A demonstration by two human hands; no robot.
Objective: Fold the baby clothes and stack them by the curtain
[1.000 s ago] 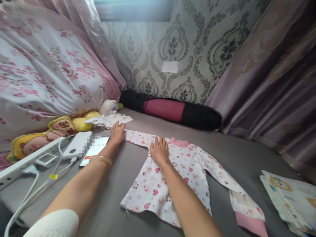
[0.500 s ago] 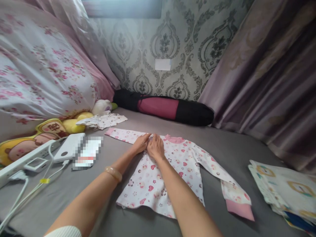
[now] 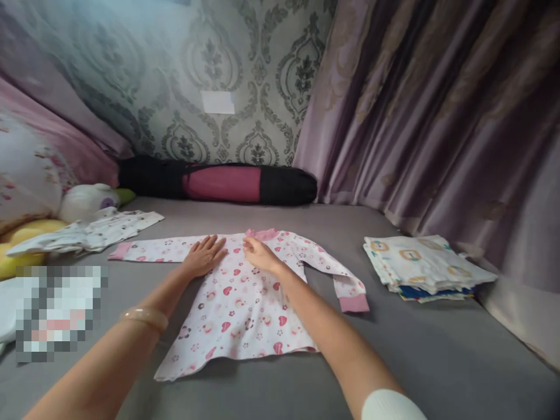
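Observation:
A white long-sleeved children's shirt [image 3: 245,303] with pink hearts, a pink collar and pink cuffs lies spread on the grey bed sheet. Its left-hand sleeve is stretched straight out; the right-hand sleeve bends down toward its cuff. My left hand [image 3: 205,255] rests flat, fingers spread, on the shirt where that straight sleeve joins the body. Just below the collar is my right hand [image 3: 260,254], its fingers curled down at the fabric. Whether they pinch any cloth is hidden.
A folded stack of clothes [image 3: 424,262] lies at the right. Along the wall runs a black and pink long bag [image 3: 223,182]. At the left are a crumpled white garment [image 3: 100,230], a white plush toy [image 3: 87,201] and a blurred-out object [image 3: 65,312].
My view has swung to the right. My hands, close together before, are now apart: the right one has moved toward the collar, the left lies flat by the sleeve.

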